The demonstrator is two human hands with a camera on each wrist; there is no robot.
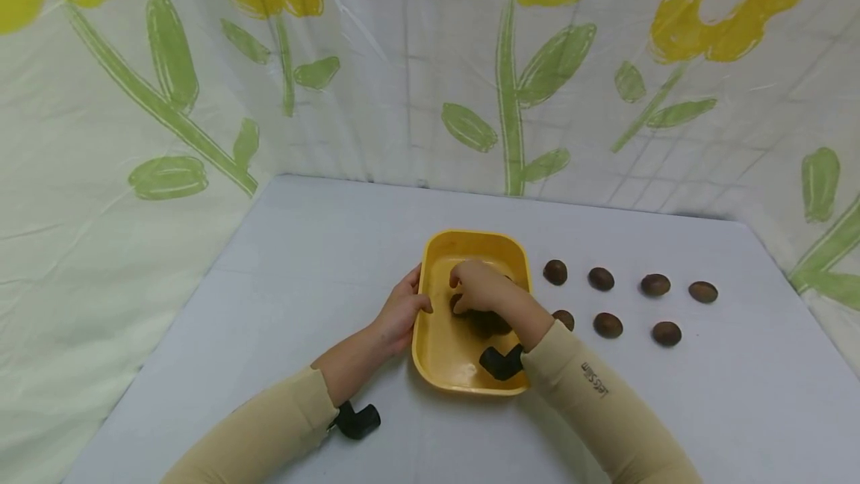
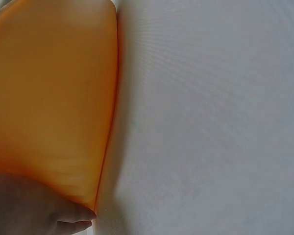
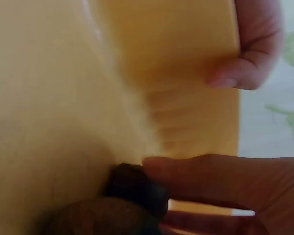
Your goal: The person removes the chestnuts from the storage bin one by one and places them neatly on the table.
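Note:
A yellow plastic tray with rounded corners sits mid-table. My left hand grips its left rim, thumb over the inside and fingers outside; in the left wrist view, the tray's outer wall fills the left side. Inside the tray, my right hand pinches a dark brown nut between thumb and fingers. Another brown oval nut lies close by, blurred, in the right wrist view. More dark nuts under the right hand are mostly hidden.
To the tray's right, several brown nuts lie in two rows, including a far one and a near one. Black wrist-camera mounts hang under both forearms. A flowered curtain stands behind the white table.

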